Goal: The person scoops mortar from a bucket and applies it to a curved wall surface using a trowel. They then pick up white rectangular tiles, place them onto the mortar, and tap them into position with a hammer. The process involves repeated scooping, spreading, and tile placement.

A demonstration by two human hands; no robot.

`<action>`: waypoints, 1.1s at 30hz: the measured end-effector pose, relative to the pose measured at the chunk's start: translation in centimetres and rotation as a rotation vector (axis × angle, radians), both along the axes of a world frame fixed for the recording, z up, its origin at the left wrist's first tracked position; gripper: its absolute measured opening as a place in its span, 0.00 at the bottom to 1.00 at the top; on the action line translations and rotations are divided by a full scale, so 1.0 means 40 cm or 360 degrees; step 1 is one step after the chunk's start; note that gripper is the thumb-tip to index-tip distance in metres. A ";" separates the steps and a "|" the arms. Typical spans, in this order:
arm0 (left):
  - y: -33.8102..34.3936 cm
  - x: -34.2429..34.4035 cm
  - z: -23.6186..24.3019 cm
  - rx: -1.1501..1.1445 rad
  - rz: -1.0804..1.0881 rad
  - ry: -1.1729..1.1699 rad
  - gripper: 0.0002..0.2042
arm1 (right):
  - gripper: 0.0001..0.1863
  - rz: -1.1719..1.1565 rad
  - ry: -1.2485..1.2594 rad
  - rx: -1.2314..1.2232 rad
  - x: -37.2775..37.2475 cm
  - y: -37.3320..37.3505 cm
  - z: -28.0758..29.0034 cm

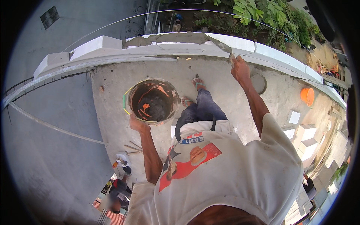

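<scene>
My left hand (139, 123) is closed on the near rim of a mortar-crusted bucket (173, 99). Wet dark grey mortar (153, 107) lies inside it, with orange patches showing on the inner wall. The bucket's wire handle with a green grip (124, 102) hangs at its left side. My right hand (240, 69) is wrapped round the handle of a trowel (222, 45), whose mortar-smeared blade touches the top of a low wall of white blocks (243, 44). A layer of grey mortar (180, 38) covers the wall's top to the left of the blade.
A string line (187, 10) stretches above the wall. A round grey pan (258, 83) and an orange bucket (307, 96) stand on the concrete floor (112, 84) to the right, near loose white blocks (305, 137). Another person (120, 191) is at the lower left.
</scene>
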State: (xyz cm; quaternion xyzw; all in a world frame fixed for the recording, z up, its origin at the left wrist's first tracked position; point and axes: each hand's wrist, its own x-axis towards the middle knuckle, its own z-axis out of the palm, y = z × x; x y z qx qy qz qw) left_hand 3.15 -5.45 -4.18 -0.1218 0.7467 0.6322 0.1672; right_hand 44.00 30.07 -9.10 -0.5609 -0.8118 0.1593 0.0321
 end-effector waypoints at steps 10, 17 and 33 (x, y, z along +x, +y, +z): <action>0.064 0.069 0.012 0.0219 0.0011 0.0068 0.15 | 0.16 -0.0926 0.1188 -0.1224 -0.168 0.003 0.019; 0.113 0.087 0.034 0.0361 -0.0027 0.0053 0.14 | 0.15 -0.0980 0.1235 -0.1162 -0.058 -0.019 -0.033; 0.227 0.116 0.135 0.0551 0.0119 0.0030 0.08 | 0.19 -0.0074 0.0947 -0.0815 0.030 -0.224 0.009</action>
